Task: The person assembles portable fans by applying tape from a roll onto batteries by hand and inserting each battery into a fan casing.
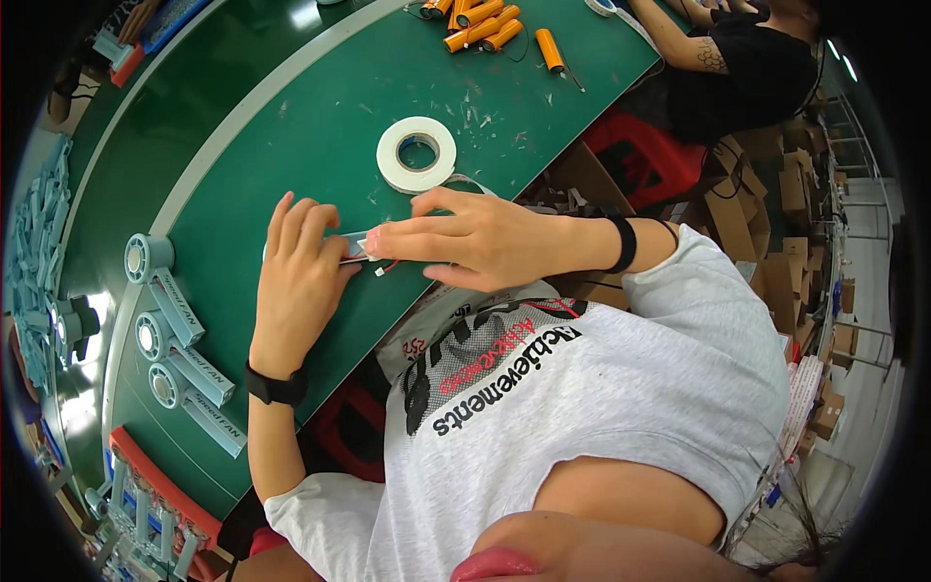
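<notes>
On the near side of the green table, my left hand (299, 267) is closed round a light blue-grey plastic part (357, 241), which looks like a handheld fan's handle. Most of that part is hidden behind my fingers. My right hand (464, 239) meets it from the other side, thumb and fingertips pinched over a small white piece at its end. Below the fingertips, thin red and black wires end in a white connector (380, 273). Just beyond my right hand lies a roll of white tape (392, 163), its loose strip trailing toward my knuckles.
Several handheld fans (179, 308) lie at the left. Orange cylindrical batteries (482, 29) with wires sit at the far side. A red-edged tray (160, 475) holds fan parts, lower left. Another person (737, 73) sits at far right, near a red stool (648, 160) and cardboard boxes (732, 209).
</notes>
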The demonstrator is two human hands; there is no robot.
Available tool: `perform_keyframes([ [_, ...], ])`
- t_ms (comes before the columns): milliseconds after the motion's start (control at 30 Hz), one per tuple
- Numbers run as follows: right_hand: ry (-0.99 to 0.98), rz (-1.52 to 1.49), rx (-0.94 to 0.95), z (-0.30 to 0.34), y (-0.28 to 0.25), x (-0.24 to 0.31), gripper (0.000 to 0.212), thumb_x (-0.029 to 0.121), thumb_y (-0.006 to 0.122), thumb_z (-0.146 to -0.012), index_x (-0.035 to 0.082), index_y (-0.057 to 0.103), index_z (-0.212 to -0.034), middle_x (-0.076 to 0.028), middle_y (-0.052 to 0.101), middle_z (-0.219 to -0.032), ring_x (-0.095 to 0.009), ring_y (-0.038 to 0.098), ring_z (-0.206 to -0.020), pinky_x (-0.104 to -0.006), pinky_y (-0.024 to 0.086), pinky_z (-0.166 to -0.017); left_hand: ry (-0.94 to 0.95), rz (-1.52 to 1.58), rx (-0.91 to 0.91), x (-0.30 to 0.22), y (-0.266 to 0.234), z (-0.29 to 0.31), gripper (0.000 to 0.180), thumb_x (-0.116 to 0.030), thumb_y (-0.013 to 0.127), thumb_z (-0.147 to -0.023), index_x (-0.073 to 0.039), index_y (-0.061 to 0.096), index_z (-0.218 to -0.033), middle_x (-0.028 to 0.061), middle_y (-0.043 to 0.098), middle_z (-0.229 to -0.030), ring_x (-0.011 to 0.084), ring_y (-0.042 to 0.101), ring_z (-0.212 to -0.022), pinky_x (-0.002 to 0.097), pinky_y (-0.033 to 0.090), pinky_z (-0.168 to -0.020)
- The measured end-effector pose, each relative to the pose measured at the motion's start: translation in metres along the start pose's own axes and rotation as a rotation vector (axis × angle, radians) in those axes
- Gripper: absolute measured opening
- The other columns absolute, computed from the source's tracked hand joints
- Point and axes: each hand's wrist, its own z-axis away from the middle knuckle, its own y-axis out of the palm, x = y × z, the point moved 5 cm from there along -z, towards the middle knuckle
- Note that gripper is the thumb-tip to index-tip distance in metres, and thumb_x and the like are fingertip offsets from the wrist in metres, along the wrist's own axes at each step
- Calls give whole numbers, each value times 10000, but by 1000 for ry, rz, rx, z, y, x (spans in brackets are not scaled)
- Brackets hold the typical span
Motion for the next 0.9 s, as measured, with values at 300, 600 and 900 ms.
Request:
perform_keyframes([
  [300, 199, 175, 440, -12, 6, 10, 808, 289, 708, -698, 79, 269, -1343, -24, 456, -1290, -136, 563, -544, -225, 429, -426, -397, 378, -174, 23, 0, 13, 102, -11, 550, -801, 0, 452, -824, 115, 503, -920, 269, 519, -749, 356, 433, -683],
  [600, 91, 370, 516, -24, 32, 1, 761, 381, 696, -699, 27, 349, -1277, -42, 492, -1233, -112, 546, -484, -213, 400, -379, -423, 344, -172, 21, 5, 8, 52, -4, 478, -851, 8, 428, -842, 110, 501, -910, 264, 508, -648, 333, 416, -571],
  [900, 138, 453, 316, 4, -18, 21, 706, 344, 683, -701, 5, 413, -1258, -66, 533, -1214, -68, 483, -403, -193, 357, -341, -416, 338, -117, 26, 2, 7, 48, -6, 476, -849, 1, 436, -874, 114, 488, -899, 273, 508, -667, 339, 415, -581],
])
